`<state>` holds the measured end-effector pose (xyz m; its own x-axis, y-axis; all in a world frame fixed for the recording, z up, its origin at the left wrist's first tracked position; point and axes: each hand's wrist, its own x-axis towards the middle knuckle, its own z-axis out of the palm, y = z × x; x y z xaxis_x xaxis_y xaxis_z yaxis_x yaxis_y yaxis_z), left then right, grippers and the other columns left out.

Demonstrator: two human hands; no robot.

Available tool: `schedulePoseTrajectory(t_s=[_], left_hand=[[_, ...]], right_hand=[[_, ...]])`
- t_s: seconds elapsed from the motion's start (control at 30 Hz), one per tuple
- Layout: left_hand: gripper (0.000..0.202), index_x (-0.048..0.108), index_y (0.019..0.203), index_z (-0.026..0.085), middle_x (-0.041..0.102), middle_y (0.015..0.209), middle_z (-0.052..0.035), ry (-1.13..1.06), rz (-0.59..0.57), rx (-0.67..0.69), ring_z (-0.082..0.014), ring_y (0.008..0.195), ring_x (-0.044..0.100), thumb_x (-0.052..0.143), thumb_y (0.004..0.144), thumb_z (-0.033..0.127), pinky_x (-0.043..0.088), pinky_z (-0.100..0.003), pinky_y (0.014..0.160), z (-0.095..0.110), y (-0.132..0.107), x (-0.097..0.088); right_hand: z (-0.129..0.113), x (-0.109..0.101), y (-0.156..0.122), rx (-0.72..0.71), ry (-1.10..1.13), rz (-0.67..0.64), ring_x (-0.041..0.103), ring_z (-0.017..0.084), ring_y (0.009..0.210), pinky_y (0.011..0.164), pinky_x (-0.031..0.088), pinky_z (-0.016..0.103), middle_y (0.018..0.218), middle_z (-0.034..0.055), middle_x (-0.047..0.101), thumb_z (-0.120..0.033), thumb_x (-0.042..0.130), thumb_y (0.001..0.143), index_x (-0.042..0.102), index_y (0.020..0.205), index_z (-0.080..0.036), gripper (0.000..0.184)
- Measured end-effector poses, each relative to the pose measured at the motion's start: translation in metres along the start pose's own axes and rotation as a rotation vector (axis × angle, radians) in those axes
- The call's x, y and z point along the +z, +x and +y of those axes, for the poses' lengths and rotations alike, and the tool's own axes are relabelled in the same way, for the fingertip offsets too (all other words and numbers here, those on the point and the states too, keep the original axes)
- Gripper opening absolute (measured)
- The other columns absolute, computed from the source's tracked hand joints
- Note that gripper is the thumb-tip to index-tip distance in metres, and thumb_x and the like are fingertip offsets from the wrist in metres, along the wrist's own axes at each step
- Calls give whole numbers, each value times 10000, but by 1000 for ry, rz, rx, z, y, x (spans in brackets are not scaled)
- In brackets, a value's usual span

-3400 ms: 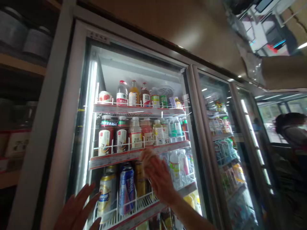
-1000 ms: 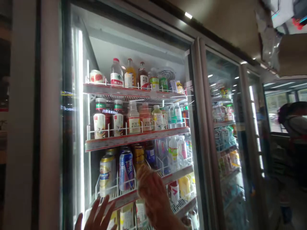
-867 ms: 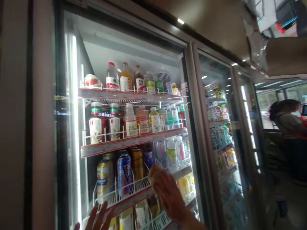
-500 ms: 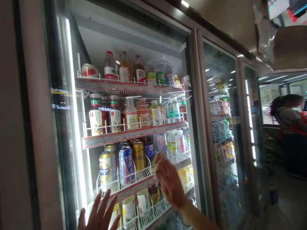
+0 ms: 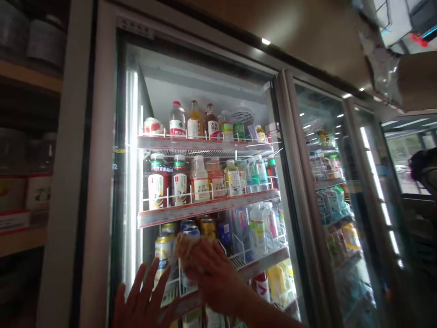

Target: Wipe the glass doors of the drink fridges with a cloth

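A crumpled, pale brownish cloth (image 5: 183, 247) is under the fingers of my right hand (image 5: 213, 271), which presses it toward the glass door (image 5: 201, 75) of a lit drinks fridge. Behind it, a gold-topped can (image 5: 164, 250) and a blue can (image 5: 191, 231) are partly covered. At the lower left, my left hand (image 5: 145, 296) has its fingers spread and is bare. Its palm faces the glass; whether it touches cannot be made out.
Wire-fronted shelves (image 5: 211, 207) of bottles and cans stand behind the glass. A metal door frame (image 5: 297, 182) separates this door from a second fridge door (image 5: 324, 118). At the left is a dark shelf (image 5: 20, 239) with jars or bottles. Part of a person (image 5: 425, 168) appears far right.
My right hand has moved left with the cloth, from the middle of the can shelf to in front of the blue can. The view has swung left, showing the side shelf. My left hand stays spread.
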<state>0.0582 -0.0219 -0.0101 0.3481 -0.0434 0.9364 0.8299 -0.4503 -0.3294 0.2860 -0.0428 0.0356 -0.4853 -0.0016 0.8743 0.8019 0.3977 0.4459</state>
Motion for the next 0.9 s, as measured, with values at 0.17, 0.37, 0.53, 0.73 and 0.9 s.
schedulePoseTrajectory(t_s=[0.17,0.37,0.53,0.73,0.9], left_hand=[[629,88,1446,261,141,1527,-87,38,47,-41,-276,1401,134,371,889,331,120,-572,1102,-13,70,1],[667,98,1447,240,229,1494,-143,67,69,-36,-329,1387,159,404,880,411,155,-619,1073,-3,135,11],[699,14,1445,268,161,1512,-122,83,76,-124,-365,1374,168,412,882,385,122,-693,1042,19,155,19],[700,-3,1397,444,14,1515,107,41,147,-184,-358,1368,196,435,850,449,98,-676,1076,23,158,22],[654,64,1421,391,57,1528,82,-42,198,-221,-343,1375,181,404,862,399,161,-632,1092,53,175,36]], right_hand=[[43,-9,19,239,-111,180,209,224,1385,1070,317,472,1465,45,326,-161,390,871,501,1261,-239,413],[104,-28,8,169,-100,130,252,247,1370,1052,358,487,1473,44,318,-172,437,854,496,1285,-265,445],[170,-53,-12,464,-214,385,271,260,1362,1040,364,523,1476,116,289,-177,372,905,493,1292,-197,406],[221,-80,-31,311,-219,208,255,238,1369,1054,364,485,1456,67,340,-165,393,896,482,1299,-249,420],[222,-77,-20,377,-223,247,129,275,1401,1067,317,549,1508,99,208,-129,387,882,369,1380,-215,505]])
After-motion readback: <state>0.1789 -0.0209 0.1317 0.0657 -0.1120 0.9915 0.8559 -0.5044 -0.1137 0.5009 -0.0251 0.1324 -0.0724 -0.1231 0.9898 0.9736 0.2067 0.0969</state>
